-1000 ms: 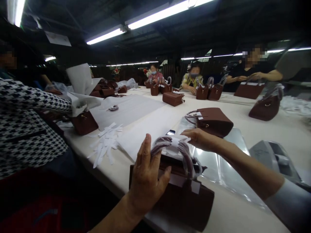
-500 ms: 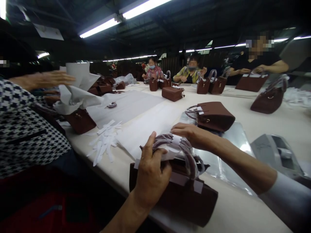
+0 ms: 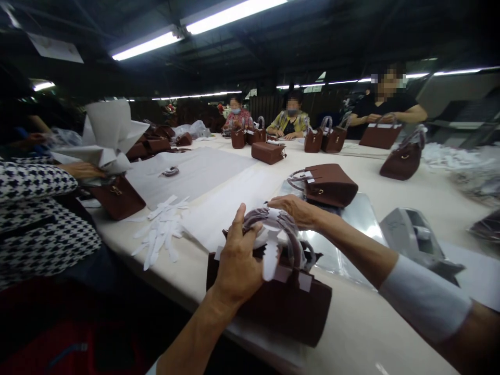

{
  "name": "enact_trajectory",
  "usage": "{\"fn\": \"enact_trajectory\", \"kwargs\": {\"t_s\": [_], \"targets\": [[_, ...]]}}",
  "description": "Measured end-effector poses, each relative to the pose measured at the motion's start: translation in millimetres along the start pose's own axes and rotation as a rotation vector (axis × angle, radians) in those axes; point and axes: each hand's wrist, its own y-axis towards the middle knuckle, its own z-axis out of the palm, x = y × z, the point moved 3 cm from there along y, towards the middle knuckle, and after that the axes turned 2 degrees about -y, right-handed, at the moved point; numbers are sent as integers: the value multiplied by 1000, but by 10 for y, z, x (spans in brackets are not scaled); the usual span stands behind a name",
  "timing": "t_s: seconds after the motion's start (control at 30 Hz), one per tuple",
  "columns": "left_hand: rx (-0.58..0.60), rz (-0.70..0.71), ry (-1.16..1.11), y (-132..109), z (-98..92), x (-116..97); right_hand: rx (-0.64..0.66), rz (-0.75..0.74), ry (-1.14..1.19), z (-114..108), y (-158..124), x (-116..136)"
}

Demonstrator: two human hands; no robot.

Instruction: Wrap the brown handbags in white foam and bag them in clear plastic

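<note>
A dark brown handbag [image 3: 289, 315] stands at the table's near edge, its twin handles [image 3: 294, 234] wrapped in clear plastic. My left hand [image 3: 238, 268] is closed around the handles from the left, the index finger pointing up. From the handles hangs a white notched strip [image 3: 270, 258], in front of the left thumb. My right hand [image 3: 295, 208] touches the far right side of the handles, fingers bent; their tips are partly hidden, so what they pinch does not show. Small white tabs [image 3: 304, 282] are on the bag near the handle bases.
Loose white strips [image 3: 162, 229] lie left of the bag. Another brown handbag [image 3: 332, 185] rests on clear plastic sheeting [image 3: 351, 229], beside a grey tape dispenser [image 3: 417, 239]. At left, a co-worker in a houndstooth sleeve [image 3: 39, 182] handles a bag with white paper [image 3: 107, 125]. More co-workers sit opposite.
The white strip now hangs down over the front of the handles. My view has shifted slightly right. The co-worker's hand at left has lowered from the paper toward the bag.
</note>
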Motion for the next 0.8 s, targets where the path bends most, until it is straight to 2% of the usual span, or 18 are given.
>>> {"fn": "enact_trajectory", "kwargs": {"t_s": [0.1,0.17,0.27,0.3,0.4,0.47,0.6,0.7,0.8], "targets": [[-25,-33,112,0,38,32,15,-25,14,19,-27,52],[-64,-35,163,-6,53,35,-89,42,48,-29,-161,126],[-102,-6,183,-13,63,17,-329,334,175,-98,-585,290],[-108,2,182,-15,63,12,-350,435,209,-73,-742,366],[-109,24,171,-15,67,15,-252,595,184,162,-1046,622],[-95,36,167,-13,84,25,-273,658,125,365,-1085,727],[-141,104,198,-27,123,-21,-442,795,22,641,-1004,729],[-238,148,231,-102,66,-134,-491,825,-13,697,-978,686],[-265,234,239,-289,-118,-282,-533,821,-54,698,-989,671]]}}
